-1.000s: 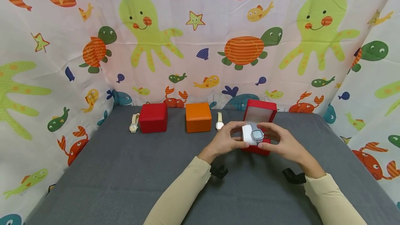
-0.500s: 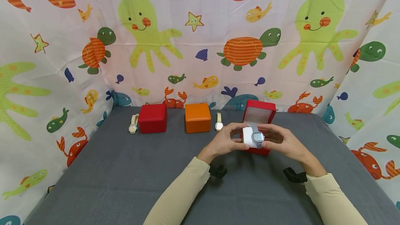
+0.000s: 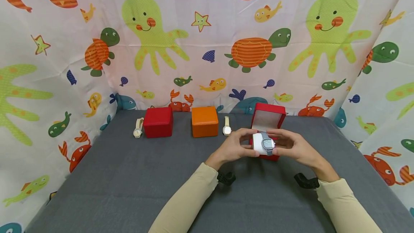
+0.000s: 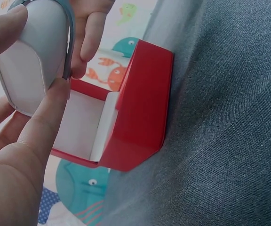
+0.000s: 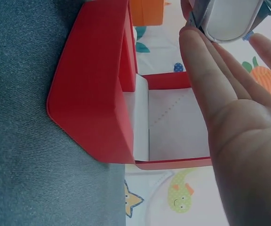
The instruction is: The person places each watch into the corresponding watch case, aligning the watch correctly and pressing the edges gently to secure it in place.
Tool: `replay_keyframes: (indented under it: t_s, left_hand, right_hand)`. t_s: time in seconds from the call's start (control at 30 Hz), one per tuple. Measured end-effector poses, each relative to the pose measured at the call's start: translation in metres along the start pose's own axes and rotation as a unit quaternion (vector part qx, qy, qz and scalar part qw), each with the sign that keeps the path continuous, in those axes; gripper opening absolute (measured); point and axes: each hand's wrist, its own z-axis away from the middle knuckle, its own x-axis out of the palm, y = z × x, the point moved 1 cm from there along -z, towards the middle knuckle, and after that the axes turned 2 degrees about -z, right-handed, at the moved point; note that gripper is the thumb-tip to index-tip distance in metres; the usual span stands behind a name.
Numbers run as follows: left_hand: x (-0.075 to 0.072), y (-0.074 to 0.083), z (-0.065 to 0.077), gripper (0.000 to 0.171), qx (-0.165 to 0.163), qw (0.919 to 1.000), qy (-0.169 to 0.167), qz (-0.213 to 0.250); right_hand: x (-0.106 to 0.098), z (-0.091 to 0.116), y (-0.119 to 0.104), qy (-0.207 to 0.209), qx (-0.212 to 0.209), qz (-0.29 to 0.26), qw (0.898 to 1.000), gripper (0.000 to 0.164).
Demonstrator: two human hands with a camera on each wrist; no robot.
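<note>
A square silver watch with a grey strap (image 3: pixel 267 144) sat round a smooth white cushion (image 3: pixel 257 144), up in the air over the near part of an open red box with a white lining (image 4: pixel 145 103). The left hand (image 3: pixel 231 147) held the left end of the cushion, its grip narrow. The right hand (image 3: pixel 300 150) pinched at the right side, by the watch strap, with its grip narrow too.

The step seemed to be getting the strap to sit neatly on the cushion. To do it well, the left hand needed to keep the cushion still and level while the right hand slid the strap gently, with no hard pulling. Thumbs were best kept off the glass so it would not get smudged.

The red box stood with its lid up at the far side. To its left lay a gold-coloured watch with a round face (image 3: pixel 227 127), then a shut orange box (image 3: pixel 205 125), a shut red box (image 3: pixel 158 123) and a cream watch with a round face (image 3: pixel 138 128). All stood on the far part of a counter with a dark grey cloth (image 3: pixel 129 190).
</note>
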Motion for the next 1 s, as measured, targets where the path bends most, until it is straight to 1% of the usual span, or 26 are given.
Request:
replay_keyframes:
  t_s: [0.17, 0.33, 0.43, 0.6, 0.7, 0.83, 1.0]
  left_hand:
    - [0.001, 0.001, 0.000, 0.062, 0.003, 1.0000, -0.002, 0.007]
    - [0.001, 0.001, -0.001, 0.061, -0.002, 1.0000, 0.001, 0.005]
    - [0.001, 0.001, 0.000, 0.061, -0.006, 1.0000, 0.002, 0.004]
    - [0.002, 0.002, 0.000, 0.061, 0.003, 0.9999, 0.001, 0.010]
    - [0.004, 0.003, 0.000, 0.061, 0.003, 0.9999, 0.000, 0.010]
    - [0.005, 0.003, 0.000, 0.061, -0.004, 1.0000, 0.002, 0.004]
    - [0.005, 0.002, -0.001, 0.062, -0.001, 1.0000, 0.003, -0.005]
  right_hand:
    - [0.001, -0.001, 0.002, 0.005, 0.004, -0.006, 1.000, 0.059]
    - [0.003, -0.002, 0.002, 0.007, 0.005, -0.021, 1.000, 0.057]
    - [0.005, -0.002, 0.001, 0.010, 0.001, -0.023, 1.000, 0.059]
    - [0.008, -0.003, 0.003, 0.012, -0.009, -0.034, 0.999, 0.061]
    - [0.012, -0.004, 0.004, 0.006, -0.017, -0.040, 0.999, 0.061]
    - [0.016, -0.007, 0.005, 0.004, -0.029, -0.033, 0.999, 0.060]
    - [0.017, -0.007, 0.003, 0.013, -0.033, 0.003, 0.999, 0.060]
